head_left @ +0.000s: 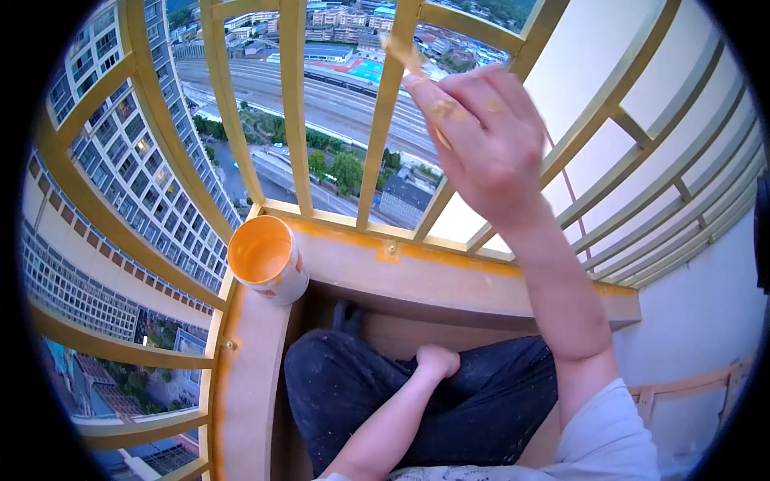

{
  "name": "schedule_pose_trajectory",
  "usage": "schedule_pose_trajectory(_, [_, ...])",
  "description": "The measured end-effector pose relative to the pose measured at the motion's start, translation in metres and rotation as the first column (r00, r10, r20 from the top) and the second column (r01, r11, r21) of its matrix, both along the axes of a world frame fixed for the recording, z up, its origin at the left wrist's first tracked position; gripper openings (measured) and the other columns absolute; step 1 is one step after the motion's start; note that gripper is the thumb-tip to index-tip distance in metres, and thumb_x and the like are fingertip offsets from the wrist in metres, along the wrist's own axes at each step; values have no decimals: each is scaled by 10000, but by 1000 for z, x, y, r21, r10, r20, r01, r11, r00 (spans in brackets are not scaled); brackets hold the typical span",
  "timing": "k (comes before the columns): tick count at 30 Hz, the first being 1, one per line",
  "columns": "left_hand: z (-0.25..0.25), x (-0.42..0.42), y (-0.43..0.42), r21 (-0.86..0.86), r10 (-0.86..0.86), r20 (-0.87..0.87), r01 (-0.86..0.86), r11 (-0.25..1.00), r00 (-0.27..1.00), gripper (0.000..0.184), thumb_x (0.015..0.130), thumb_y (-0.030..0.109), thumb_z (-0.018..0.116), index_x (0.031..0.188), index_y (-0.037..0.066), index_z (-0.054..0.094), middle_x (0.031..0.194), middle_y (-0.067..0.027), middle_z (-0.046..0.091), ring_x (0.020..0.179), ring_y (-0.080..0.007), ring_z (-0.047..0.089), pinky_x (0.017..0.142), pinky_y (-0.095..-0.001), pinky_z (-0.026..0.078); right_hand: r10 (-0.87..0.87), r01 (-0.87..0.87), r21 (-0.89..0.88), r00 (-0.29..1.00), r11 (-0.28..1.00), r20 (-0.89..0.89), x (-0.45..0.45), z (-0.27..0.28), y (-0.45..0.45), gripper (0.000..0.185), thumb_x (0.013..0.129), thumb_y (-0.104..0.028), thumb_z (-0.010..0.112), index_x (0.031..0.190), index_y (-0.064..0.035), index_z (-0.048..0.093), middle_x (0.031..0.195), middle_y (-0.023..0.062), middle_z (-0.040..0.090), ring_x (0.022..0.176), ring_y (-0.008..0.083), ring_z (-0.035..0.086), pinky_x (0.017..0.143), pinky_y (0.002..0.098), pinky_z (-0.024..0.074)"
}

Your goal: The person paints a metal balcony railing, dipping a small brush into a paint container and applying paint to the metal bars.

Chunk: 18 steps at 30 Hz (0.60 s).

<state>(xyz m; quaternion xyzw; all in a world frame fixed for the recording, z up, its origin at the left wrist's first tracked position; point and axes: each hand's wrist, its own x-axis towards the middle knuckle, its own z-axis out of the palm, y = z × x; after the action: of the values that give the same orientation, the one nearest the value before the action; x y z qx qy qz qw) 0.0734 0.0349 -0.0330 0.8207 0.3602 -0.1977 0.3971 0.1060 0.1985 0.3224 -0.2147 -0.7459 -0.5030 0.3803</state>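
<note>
Gripping lightly is helping us here: at about one o'clock we are raising our right hand (pixel 501 148), its fingers closing together on a small yellow-smeared piece (pixel 407 54). Blur is hiding its shape, so we cannot tell whether it is a brush. Its tip is pointing towards twelve o'clock, overlapping a gold railing bar (pixel 390 88) in our view, though we cannot tell whether the two are touching. Yellow smears are showing on our fingers too, so a dry, steady pinch is mattering more than a hard squeeze.

Our left hand (pixel 438 362) is resting at five o'clock on our dark trousers (pixel 481 393); its fingers are hiding from view, and we cannot tell whether they are curling shut or lying apart.

At nine o'clock the white tub (pixel 290 287), orange inside, is standing upright on the corner of the ledge (pixel 417 268), just beside the railing. We are judging that good handling is asking for a loose wrist, light and even pressure along the bar, and little load on the tip, with our elbow swinging well clear of the tub, since a knock could be tipping it.
</note>
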Motion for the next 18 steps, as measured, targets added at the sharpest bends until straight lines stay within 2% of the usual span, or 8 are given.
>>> schedule_pose_trajectory(3, [-1,3,1,5,-8,2,8,1000,1000,506,1004,324,349,1232,68,722,1351,-154,653,1241,-332,632,1047,-451,484,-132,142,-112,987,983,93,0,-24,-9,221,783,-130,699,979,-32,730,796,19,618,785,186,601,637,328,459])
schedule_pose_trajectory(5, [-2,4,0,24,11,6,-11,1000,1000,463,998,284,389,1250,79,720,1353,-143,659,1228,-322,646,1021,-449,504,-178,252,-427,962,869,206,-5,-82,-17,215,780,-95,692,985,-30,695,859,42,625,850,192,616,678,351,474])
schedule_pose_trajectory(7, [-3,3,-2,137,34,58,-42,990,998,462,990,289,403,1257,78,716,1356,-142,658,1229,-318,646,1022,-451,504,-59,194,-615,971,764,233,-9,-140,-12,215,859,-95,600,1042,-22,685,815,54,607,815,201,620,699,338,479])
schedule_pose_trajectory(9, [-10,5,-2,109,11,40,-16,994,999,463,990,289,403,1262,80,713,1358,-143,656,1232,-316,645,1021,-450,504,-70,106,-696,994,710,80,-19,-137,-7,221,869,-62,596,1065,-32,694,833,61,623,815,216,625,688,343,488])
schedule_pose_trajectory(13, [-19,6,-2,12,7,31,-7,1000,999,459,986,288,411,1262,86,716,1360,-140,655,1234,-313,644,1015,-445,507,-96,62,-386,993,920,-70,-16,-44,7,202,844,-46,661,1031,-83,726,806,54,595,780,221,601,635,364,489])
schedule_pose_trajectory(15, [-19,7,-1,14,3,27,-4,1000,1000,455,984,284,413,1260,90,718,1361,-137,655,1238,-311,643,1014,-443,508,-151,147,-224,989,964,-2,-22,-6,-13,183,828,-85,659,1002,-69,710,827,58,611,832,212,607,673,357,484])
schedule_pose_trajectory(17, [-13,7,2,23,4,23,-5,1000,1000,452,982,280,414,1259,94,719,1363,-133,655,1241,-308,641,1013,-441,509,-211,213,-44,976,976,53,-25,-2,-17,180,812,-123,657,974,-55,693,849,62,628,883,203,612,711,350,480])
schedule_pose_trajectory(18, [-3,4,2,29,11,21,-12,1000,1000,451,979,277,416,1258,98,721,1364,-132,655,1245,-304,640,1015,-439,508,-248,256,-137,966,957,78,-24,-18,-17,171,807,-109,676,968,-59,702,845,52,613,865,217,607,713,358,482])
